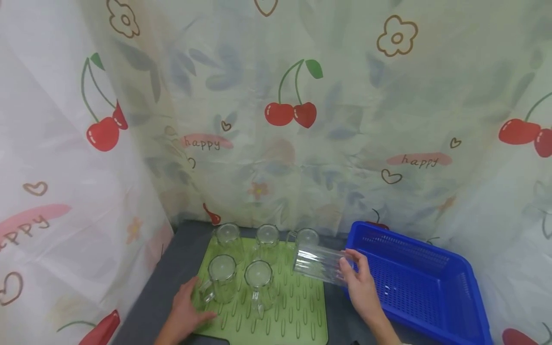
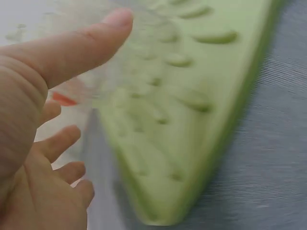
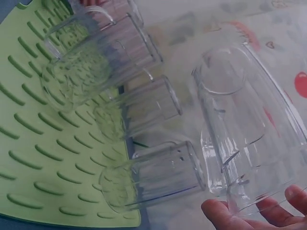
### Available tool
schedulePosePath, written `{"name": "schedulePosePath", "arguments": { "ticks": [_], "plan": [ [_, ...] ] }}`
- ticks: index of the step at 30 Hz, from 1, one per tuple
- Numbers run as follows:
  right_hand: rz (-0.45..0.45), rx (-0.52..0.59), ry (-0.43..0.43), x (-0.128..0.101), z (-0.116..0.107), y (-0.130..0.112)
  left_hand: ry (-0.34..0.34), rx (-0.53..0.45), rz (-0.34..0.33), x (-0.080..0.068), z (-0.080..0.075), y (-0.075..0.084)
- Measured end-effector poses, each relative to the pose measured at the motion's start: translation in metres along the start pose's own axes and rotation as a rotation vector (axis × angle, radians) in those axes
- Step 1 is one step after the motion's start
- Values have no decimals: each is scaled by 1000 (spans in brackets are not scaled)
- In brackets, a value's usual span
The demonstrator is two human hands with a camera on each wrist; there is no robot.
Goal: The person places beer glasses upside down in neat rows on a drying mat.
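Note:
A clear glass mug [image 1: 321, 262] lies tipped on its side in the air over the right part of the green drying mat [image 1: 297, 311]. My right hand [image 1: 363, 285] grips it by its right end; the right wrist view shows the fingertips at the lower end of this mug [image 3: 259, 124]. Several more clear mugs stand on the mat, among them a front left mug [image 1: 223, 280] and a front middle mug [image 1: 260, 287]. Beside the front left mug, my left hand [image 1: 183, 309] is at the mat's left edge, thumb and fingers spread, holding nothing.
To the right of the mat stands a blue plastic basket [image 1: 467, 282] with perforated sides and bottom. A dark grey tabletop [image 1: 159, 287] lies under everything. Patterned curtains [image 1: 241, 191] with cherries hang behind and at both sides.

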State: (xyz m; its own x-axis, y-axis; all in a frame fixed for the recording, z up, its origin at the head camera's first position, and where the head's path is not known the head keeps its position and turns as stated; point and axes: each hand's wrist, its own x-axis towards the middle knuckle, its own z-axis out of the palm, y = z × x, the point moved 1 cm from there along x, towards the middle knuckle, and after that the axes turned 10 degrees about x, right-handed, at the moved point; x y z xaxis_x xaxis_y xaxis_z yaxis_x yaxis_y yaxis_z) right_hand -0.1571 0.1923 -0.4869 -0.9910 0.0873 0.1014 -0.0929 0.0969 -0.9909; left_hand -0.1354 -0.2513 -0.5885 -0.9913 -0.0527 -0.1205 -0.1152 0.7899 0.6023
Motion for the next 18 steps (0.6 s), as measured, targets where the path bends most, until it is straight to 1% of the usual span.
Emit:
{"name": "schedulePosePath", "arguments": {
  "ticks": [4,7,9,12,14,18],
  "plan": [
    [45,-70,-11,-1,1,2,-28,-36,-12,-3,-26,14],
    [52,-90,-9,-2,2,4,-17,-46,0,-8,-43,28],
    [47,-67,-8,-2,3,5,-4,-49,9,-10,-52,37],
    [45,-24,-16,-3,5,6,19,-57,31,-12,-61,52],
    [48,8,-20,-3,6,7,46,-66,59,-13,-65,61],
    [72,13,-24,-5,8,10,80,-97,116,-15,-70,78]
  ]
}}
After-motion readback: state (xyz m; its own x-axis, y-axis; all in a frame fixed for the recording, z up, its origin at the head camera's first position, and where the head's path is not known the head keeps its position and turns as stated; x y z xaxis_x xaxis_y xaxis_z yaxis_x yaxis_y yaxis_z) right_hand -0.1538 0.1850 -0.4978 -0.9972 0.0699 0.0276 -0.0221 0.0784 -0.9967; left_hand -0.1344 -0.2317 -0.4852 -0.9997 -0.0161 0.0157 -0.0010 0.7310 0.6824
